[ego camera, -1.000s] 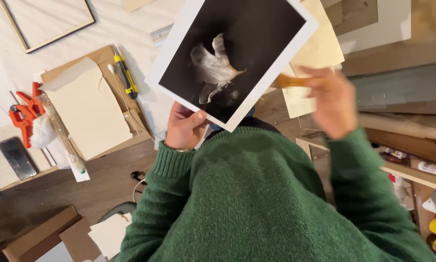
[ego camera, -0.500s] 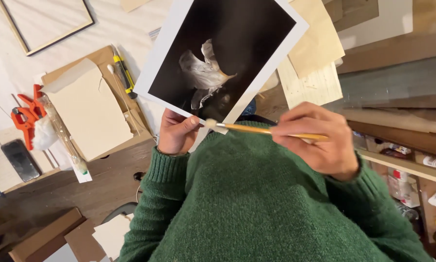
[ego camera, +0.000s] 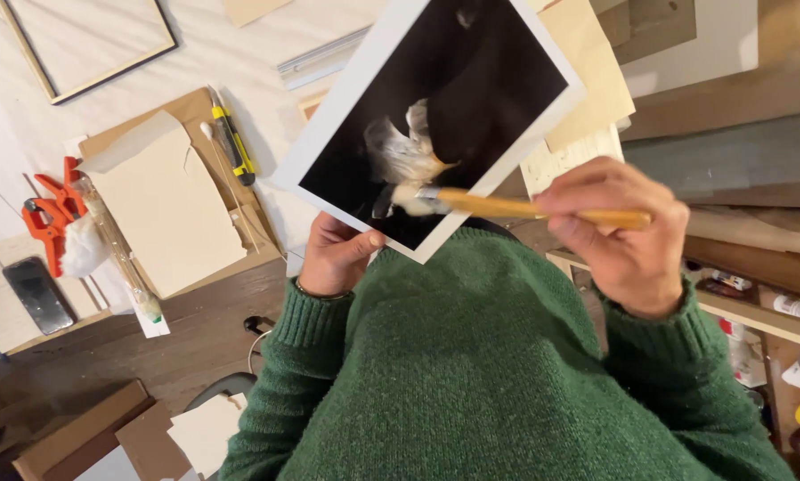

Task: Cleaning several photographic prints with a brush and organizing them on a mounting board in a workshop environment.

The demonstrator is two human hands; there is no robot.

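Since half a second ago, brush in my right hand reached the print, pinched at six o'clock by my left hand; light strokes suit.

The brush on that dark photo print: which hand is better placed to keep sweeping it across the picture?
The right hand. It already grips the wooden brush by its handle, bristles resting on the dark photo print. The left hand is busy pinching the print's lower edge, thumb on top, holding it up.
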